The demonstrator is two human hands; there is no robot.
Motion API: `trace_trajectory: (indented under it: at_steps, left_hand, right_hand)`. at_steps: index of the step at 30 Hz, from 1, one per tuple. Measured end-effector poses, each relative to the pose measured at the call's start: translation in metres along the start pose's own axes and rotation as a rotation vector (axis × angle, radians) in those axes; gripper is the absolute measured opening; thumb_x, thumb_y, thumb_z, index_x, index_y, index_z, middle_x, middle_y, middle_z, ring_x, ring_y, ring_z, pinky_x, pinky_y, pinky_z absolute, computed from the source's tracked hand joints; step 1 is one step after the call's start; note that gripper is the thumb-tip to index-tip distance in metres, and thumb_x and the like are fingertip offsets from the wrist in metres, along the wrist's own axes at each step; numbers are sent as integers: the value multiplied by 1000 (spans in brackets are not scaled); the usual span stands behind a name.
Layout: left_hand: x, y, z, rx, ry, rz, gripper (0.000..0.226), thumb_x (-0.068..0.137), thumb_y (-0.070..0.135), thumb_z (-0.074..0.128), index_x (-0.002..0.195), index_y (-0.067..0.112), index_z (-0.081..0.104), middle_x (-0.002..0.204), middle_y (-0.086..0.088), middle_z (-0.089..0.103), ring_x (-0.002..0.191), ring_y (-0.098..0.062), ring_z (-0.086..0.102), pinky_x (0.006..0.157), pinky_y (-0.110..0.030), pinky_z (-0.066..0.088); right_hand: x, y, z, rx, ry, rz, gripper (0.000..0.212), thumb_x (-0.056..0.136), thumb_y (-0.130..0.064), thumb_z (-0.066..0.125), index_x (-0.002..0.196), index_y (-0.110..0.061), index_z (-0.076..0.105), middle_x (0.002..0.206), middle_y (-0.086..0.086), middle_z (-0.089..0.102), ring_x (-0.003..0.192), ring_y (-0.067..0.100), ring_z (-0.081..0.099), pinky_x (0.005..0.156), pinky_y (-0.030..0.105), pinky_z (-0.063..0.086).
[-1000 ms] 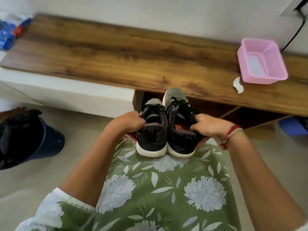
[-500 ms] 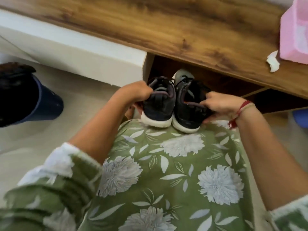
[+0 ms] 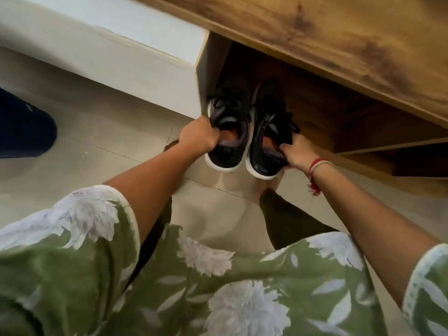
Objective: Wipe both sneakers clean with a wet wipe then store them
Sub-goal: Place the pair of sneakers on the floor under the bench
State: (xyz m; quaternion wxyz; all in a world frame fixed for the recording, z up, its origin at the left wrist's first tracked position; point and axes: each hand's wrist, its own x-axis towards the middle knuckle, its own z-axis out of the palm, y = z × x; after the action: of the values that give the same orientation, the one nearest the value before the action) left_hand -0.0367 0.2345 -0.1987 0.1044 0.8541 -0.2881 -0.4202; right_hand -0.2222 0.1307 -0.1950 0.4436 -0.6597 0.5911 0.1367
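Under the front edge of the brown wood-grain bench point(image 3: 339, 44), in the head view, two black fabric sneakers with white rubber soles sit side by side at the mouth of a dark wooden compartment point(image 3: 312, 100). Their toes point into the shadow and their heels point back toward the person. The left black sneaker point(image 3: 230, 117) is just beside the white side panel point(image 3: 208, 69) that forms the compartment's left wall. The right black sneaker point(image 3: 269, 132) is just beside it, and their inner sides are almost touching. Both heels stick out over the pale tiled floor point(image 3: 97, 154). I cannot tell whether the soles rest on the compartment's base or are held just above it.

The left hand point(image 3: 200, 138) is clenched round the outer collar of the left sneaker, with its fingers tucked into the opening where an orange insole shows. The right hand point(image 3: 297, 154) grasps the outer heel side of the right sneaker, its fingers curled over the collar edge. A red thread bracelet point(image 3: 315, 167) with a frayed tassel circles that wrist.

To the right of the compartment, a light wooden shelf board point(image 3: 392, 145) runs off toward the frame edge, with another dark recess below it. A white cabinet front point(image 3: 101, 42) runs along the left, under the bench. At the far left edge, part of a dark blue rounded container point(image 3: 26, 127) stands on the tiles. A green garment printed with white flowers point(image 3: 218, 294) fills the bottom of the view, and a dark trouser leg point(image 3: 286, 219) shows beneath it.
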Motion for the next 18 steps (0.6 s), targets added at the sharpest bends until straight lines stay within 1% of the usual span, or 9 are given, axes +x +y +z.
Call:
trace_trajectory:
  at_steps: [2, 3, 5, 8, 12, 15, 18]
  left_hand:
    - [15, -1, 10, 24, 66, 22, 32, 94, 24, 42, 116, 6, 56, 108, -18, 62, 97, -35, 58, 79, -37, 44]
    - [22, -1, 14, 22, 91, 33, 33, 94, 25, 43, 118, 6, 56, 110, -19, 62, 100, -37, 58, 80, -37, 45]
    - [36, 4, 20, 21, 125, 59, 35, 94, 25, 43, 121, 5, 54, 114, -21, 61, 105, -40, 56, 83, -38, 44]
    - [60, 14, 30, 66, 176, 96, 36, 97, 26, 41, 122, 3, 51, 119, -24, 59, 110, -42, 54, 85, -38, 42]
    - [86, 21, 43, 151, 212, 103, 37, 98, 28, 38, 121, 1, 50, 121, -23, 58, 111, -40, 54, 84, -38, 41]
    - [104, 21, 53, 177, 215, 90, 38, 98, 27, 39, 125, 1, 49, 124, -22, 56, 113, -39, 53, 85, -37, 42]
    - [119, 20, 56, 190, 227, 48, 40, 100, 27, 38, 132, 5, 42, 130, -19, 53, 120, -37, 50, 92, -38, 41]
  right_hand:
    - [17, 7, 8, -34, 57, -18, 18, 90, -13, 46, 105, -13, 57, 99, 18, 61, 90, 40, 60, 82, 54, 51]
    - [23, 9, 11, -52, 78, -24, 22, 90, -14, 46, 108, -11, 58, 102, 19, 62, 91, 41, 60, 83, 52, 51]
    - [36, 13, 14, -93, 118, -26, 28, 91, -14, 47, 115, -6, 57, 109, 21, 61, 98, 41, 58, 86, 47, 49]
    - [63, 22, 20, -149, 189, -32, 33, 94, -17, 46, 123, -2, 53, 118, 22, 59, 108, 40, 55, 87, 41, 44]
    - [95, 28, 28, -205, 290, -40, 36, 96, -20, 44, 127, -1, 48, 124, 23, 56, 114, 40, 51, 88, 40, 41]
    - [113, 29, 32, -182, 292, -18, 39, 96, -21, 44, 131, -3, 45, 128, 21, 53, 117, 38, 50, 91, 38, 40]
    - [130, 33, 36, -166, 331, -46, 38, 94, -21, 48, 128, -4, 49, 126, 20, 56, 115, 37, 53, 93, 40, 43]
